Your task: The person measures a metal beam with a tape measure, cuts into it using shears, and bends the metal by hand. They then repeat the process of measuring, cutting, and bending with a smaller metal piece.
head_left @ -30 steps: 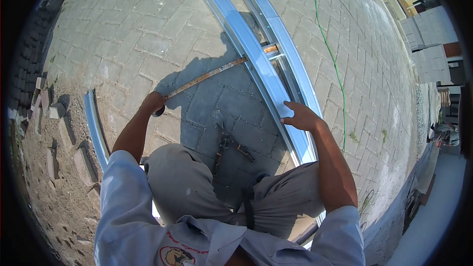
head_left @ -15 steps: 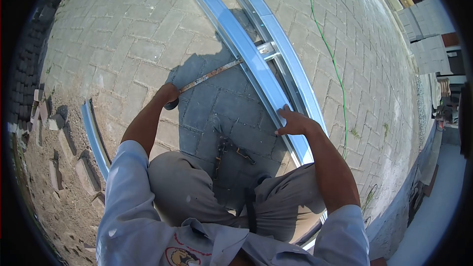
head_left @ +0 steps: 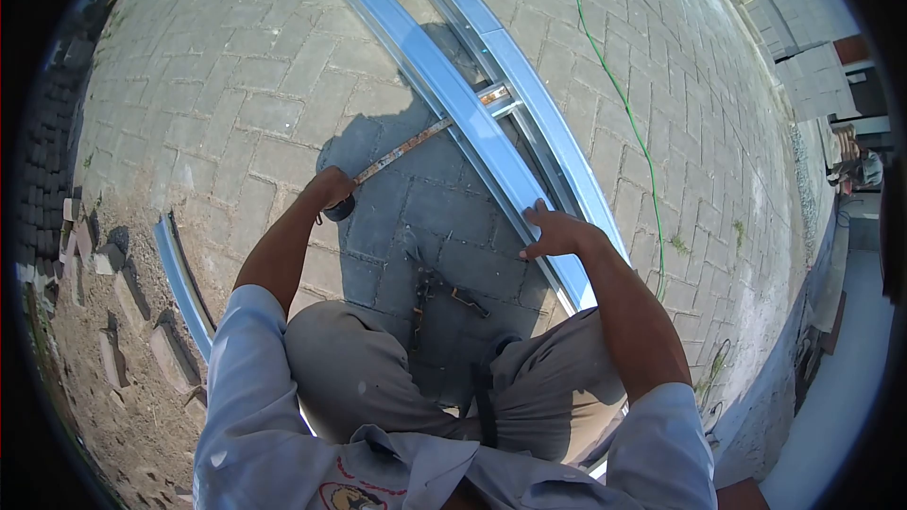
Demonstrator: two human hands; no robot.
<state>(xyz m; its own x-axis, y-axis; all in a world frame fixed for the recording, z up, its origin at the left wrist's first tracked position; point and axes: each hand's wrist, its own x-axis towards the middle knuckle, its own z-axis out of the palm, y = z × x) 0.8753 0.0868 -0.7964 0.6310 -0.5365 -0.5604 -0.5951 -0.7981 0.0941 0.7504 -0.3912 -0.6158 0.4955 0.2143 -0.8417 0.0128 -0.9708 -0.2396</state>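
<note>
Left hand [head_left: 334, 189] closed in a fist — arm reaching forward, right hand [head_left: 557, 231] palm down, thumb and forefinger spread — elbow bent.

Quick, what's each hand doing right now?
Left hand: closed around the end of a rusty metal strip.
Right hand: open, thumb and finger spread on a blue metal beam.

Rusty strip [head_left: 406, 147] in left hand [head_left: 333, 187], blue channel [head_left: 444, 82] under right hand [head_left: 559, 232].
</note>
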